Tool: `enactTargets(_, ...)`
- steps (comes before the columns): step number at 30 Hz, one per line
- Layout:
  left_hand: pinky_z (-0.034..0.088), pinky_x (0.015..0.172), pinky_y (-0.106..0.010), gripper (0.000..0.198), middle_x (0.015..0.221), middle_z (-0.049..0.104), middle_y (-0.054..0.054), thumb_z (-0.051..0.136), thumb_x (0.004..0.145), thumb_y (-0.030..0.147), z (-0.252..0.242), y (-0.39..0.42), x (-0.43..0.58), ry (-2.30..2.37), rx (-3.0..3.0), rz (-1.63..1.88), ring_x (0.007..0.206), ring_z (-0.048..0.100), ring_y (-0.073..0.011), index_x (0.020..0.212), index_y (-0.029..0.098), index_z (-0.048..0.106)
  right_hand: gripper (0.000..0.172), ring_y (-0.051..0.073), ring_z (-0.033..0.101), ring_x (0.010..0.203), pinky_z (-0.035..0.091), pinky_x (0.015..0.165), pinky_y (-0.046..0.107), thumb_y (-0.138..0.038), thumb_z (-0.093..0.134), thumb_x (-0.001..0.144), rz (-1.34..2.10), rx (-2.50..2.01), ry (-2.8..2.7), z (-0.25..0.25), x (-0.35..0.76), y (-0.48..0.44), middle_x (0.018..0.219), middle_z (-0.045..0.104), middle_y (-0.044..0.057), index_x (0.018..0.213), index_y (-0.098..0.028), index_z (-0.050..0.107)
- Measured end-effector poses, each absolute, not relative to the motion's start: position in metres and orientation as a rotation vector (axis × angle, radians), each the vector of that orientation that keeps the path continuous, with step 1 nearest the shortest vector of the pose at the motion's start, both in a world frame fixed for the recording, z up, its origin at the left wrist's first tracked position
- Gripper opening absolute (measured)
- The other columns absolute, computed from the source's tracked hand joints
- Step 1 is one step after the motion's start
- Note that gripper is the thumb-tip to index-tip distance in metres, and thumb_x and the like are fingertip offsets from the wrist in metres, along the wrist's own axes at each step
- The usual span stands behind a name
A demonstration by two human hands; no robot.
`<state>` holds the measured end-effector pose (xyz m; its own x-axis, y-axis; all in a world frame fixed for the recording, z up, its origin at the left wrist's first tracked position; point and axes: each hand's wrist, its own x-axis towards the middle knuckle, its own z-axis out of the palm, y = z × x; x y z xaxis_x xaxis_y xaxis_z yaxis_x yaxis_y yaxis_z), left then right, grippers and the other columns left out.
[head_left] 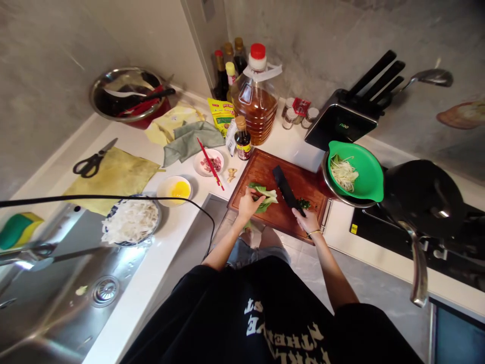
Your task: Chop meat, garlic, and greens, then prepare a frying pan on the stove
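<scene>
My left hand (pixel 248 205) is closed on a bunch of green leafy vegetable (pixel 265 196), pressing it down on the brown wooden cutting board (pixel 261 169). My right hand (pixel 307 220) grips the handle of a black-bladed knife (pixel 285 188), whose blade lies on the board just right of the leaves. A small heap of chopped greens (pixel 303 203) sits beside the knife handle.
A green colander with shredded vegetable (pixel 356 172) rests in a metal bowl right of the board, next to a black wok (pixel 422 194) on the stove. Behind the board are an oil jug (pixel 256 103), sauce bottles and a knife block (pixel 346 121). Left lie egg bowl (pixel 175 189), meat dish (pixel 209 163), chopsticks, scissors (pixel 93 161), noodle plate (pixel 131 222) and sink (pixel 56 303).
</scene>
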<state>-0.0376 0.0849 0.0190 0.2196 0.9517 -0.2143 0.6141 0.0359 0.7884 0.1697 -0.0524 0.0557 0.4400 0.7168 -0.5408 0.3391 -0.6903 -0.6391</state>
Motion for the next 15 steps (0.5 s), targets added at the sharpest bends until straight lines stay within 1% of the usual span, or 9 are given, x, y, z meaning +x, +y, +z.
enactTargets(2, 0.042, 0.086, -0.043, 0.059, 0.099, 0.064, -0.017, 0.064, 0.070, 0.052, 0.032, 0.081, -0.038, 1.594, 1.941, 0.478, 0.099, 0.058, -0.0316, 0.112, 0.012, 0.052, 0.051, 0.013, 0.052, 0.041, 0.037, 0.044, 0.022, -0.069, 0.044, 0.074, 1.062, -2.355, -0.967, 0.055, 0.160, -0.053, 0.045, 0.053, -0.001, 0.058, -0.021, 0.047)
enactTargets(4, 0.033, 0.096, -0.049, 0.064, 0.117, 0.056, -0.023, 0.061, 0.073, 0.052, 0.044, 0.081, -0.038, 1.532, 2.218, 0.452, 0.116, 0.046, -0.0365, 0.120, 0.010, 0.049, 0.050, 0.017, 0.059, 0.054, 0.040, 0.051, 0.023, -0.067, 0.042, 0.076, 0.961, -2.452, -1.056, 0.056, 0.149, -0.055, 0.054, 0.059, 0.002, 0.061, -0.021, 0.052)
enactTargets(5, 0.027, 0.101, -0.051, 0.064, 0.126, 0.051, -0.023, 0.059, 0.075, 0.051, 0.049, 0.083, -0.038, 1.425, 2.346, 0.438, 0.122, 0.040, -0.0368, 0.123, 0.010, 0.048, 0.050, 0.018, 0.061, 0.059, 0.040, 0.055, 0.024, -0.066, 0.041, 0.078, 0.928, -2.492, -1.091, 0.056, 0.145, -0.056, 0.058, 0.062, 0.004, 0.063, -0.020, 0.054)
enactTargets(7, 0.015, 0.107, -0.054, 0.061, 0.135, 0.044, -0.018, 0.059, 0.076, 0.048, 0.052, 0.088, -0.037, 1.146, 2.540, 0.398, 0.130, 0.030, -0.0347, 0.126, 0.014, 0.048, 0.049, 0.020, 0.063, 0.067, 0.041, 0.060, 0.025, -0.064, 0.039, 0.081, 0.897, -2.549, -1.137, 0.059, 0.136, -0.058, 0.065, 0.065, 0.006, 0.068, -0.020, 0.058)
enactTargets(8, 0.009, 0.108, -0.056, 0.059, 0.136, 0.044, -0.016, 0.059, 0.076, 0.047, 0.051, 0.092, -0.036, 1.015, 2.600, 0.375, 0.132, 0.027, -0.0335, 0.126, 0.016, 0.049, 0.049, 0.021, 0.064, 0.069, 0.041, 0.061, 0.026, -0.063, 0.038, 0.082, 0.892, -2.572, -1.144, 0.060, 0.132, -0.059, 0.068, 0.066, 0.007, 0.071, -0.020, 0.059)
enactTargets(9, 0.003, 0.109, -0.058, 0.055, 0.134, 0.047, -0.014, 0.060, 0.076, 0.046, 0.048, 0.095, -0.035, 0.912, 2.637, 0.350, 0.132, 0.027, -0.0327, 0.123, 0.018, 0.052, 0.050, 0.022, 0.065, 0.072, 0.041, 0.062, 0.026, -0.062, 0.037, 0.083, 0.889, -2.592, -1.140, 0.062, 0.129, -0.060, 0.071, 0.067, 0.008, 0.073, -0.019, 0.061)
enactTargets(11, -0.002, 0.109, -0.059, 0.044, 0.121, 0.058, -0.012, 0.060, 0.077, 0.043, 0.041, 0.098, -0.035, 0.802, 2.666, 0.314, 0.128, 0.034, -0.0312, 0.115, 0.020, 0.059, 0.049, 0.022, 0.065, 0.076, 0.042, 0.064, 0.026, -0.060, 0.037, 0.084, 0.881, -2.613, -1.127, 0.067, 0.123, -0.061, 0.075, 0.068, 0.009, 0.080, -0.019, 0.063)
enactTargets(13, -0.001, 0.110, -0.058, 0.033, 0.107, 0.064, -0.009, 0.058, 0.080, 0.038, 0.034, 0.095, -0.035, 0.789, 2.670, 0.299, 0.117, 0.047, -0.0283, 0.108, 0.021, 0.063, 0.048, 0.022, 0.065, 0.078, 0.042, 0.065, 0.026, -0.058, 0.037, 0.086, 0.867, -2.623, -1.125, 0.072, 0.119, -0.063, 0.078, 0.069, 0.009, 0.085, -0.018, 0.063)
enactTargets(15, 0.003, 0.111, -0.056, 0.027, 0.102, 0.065, -0.007, 0.054, 0.083, 0.032, 0.027, 0.089, -0.034, 0.823, 2.667, 0.313, 0.105, 0.055, -0.0245, 0.107, 0.022, 0.063, 0.048, 0.022, 0.065, 0.079, 0.042, 0.066, 0.026, -0.056, 0.034, 0.088, 0.836, -2.628, -1.148, 0.077, 0.114, -0.066, 0.081, 0.069, 0.009, 0.088, -0.019, 0.063)
